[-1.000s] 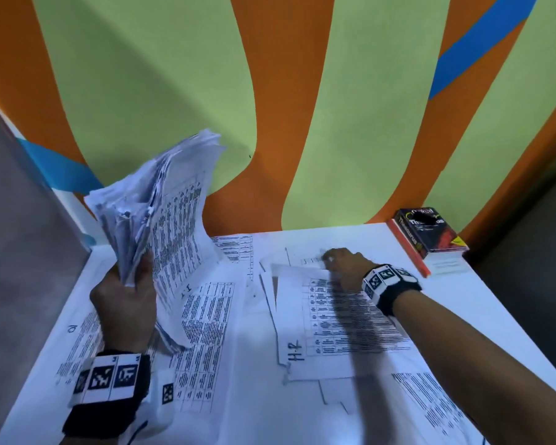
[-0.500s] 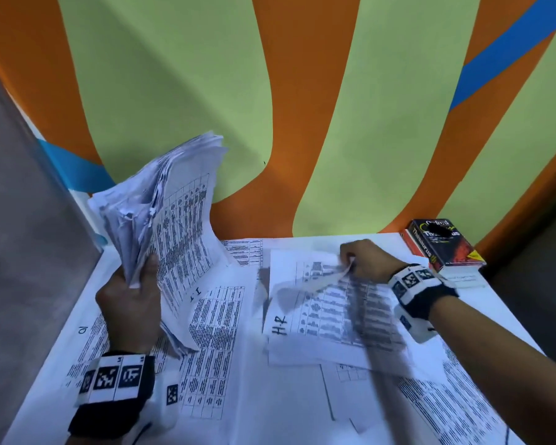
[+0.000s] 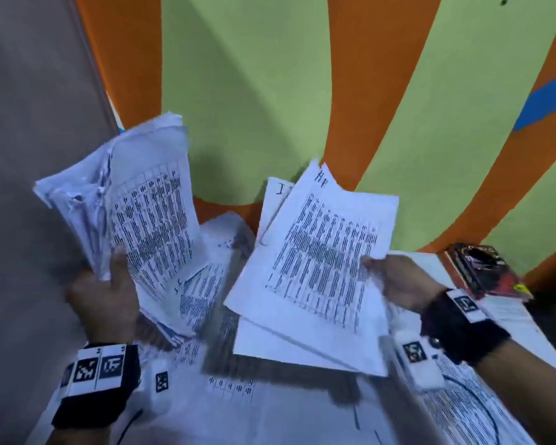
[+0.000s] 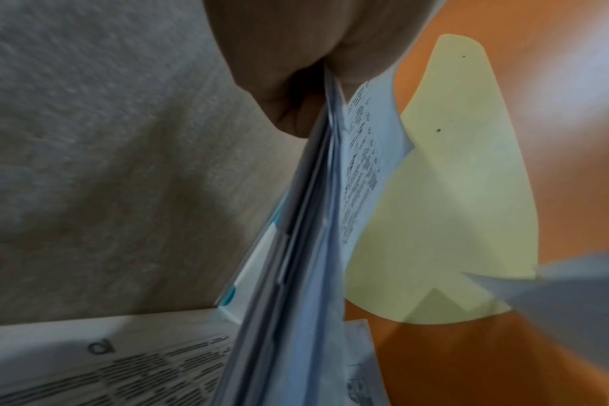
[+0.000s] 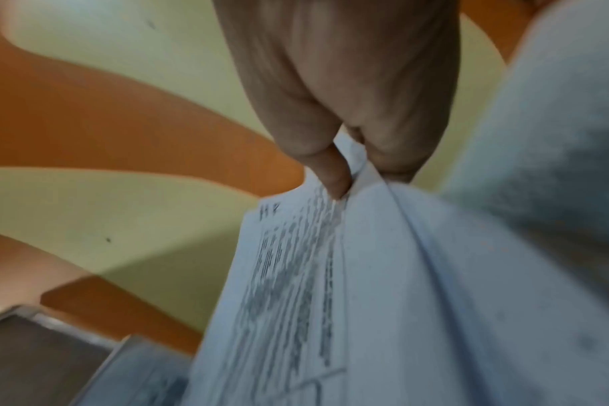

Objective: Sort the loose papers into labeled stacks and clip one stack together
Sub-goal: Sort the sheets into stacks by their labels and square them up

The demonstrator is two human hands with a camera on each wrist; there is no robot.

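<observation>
My left hand [image 3: 109, 284] grips a thick, crumpled bundle of printed papers [image 3: 135, 207] upright above the table's left side; the left wrist view shows the bundle's edge [image 4: 306, 247] running down from my fist [image 4: 296, 68]. My right hand [image 3: 395, 277] pinches a few printed sheets [image 3: 318, 261] by their right edge and holds them lifted over the middle of the table. The top sheet bears a handwritten "H" label at its upper corner. In the right wrist view my thumb [image 5: 331, 170] presses on these sheets [image 5: 331, 288].
More printed sheets [image 3: 231, 387] lie spread over the white table [image 3: 424, 261]. A black and red book [image 3: 485, 271] sits at the back right corner. A striped orange and green wall [image 3: 270, 91] rises behind; a grey panel [image 3: 29, 123] stands at the left.
My right hand has picked the H-labeled sheets up off the table and raised them toward me. The left hand keeps holding its bundle. The head view has shifted left and closer.
</observation>
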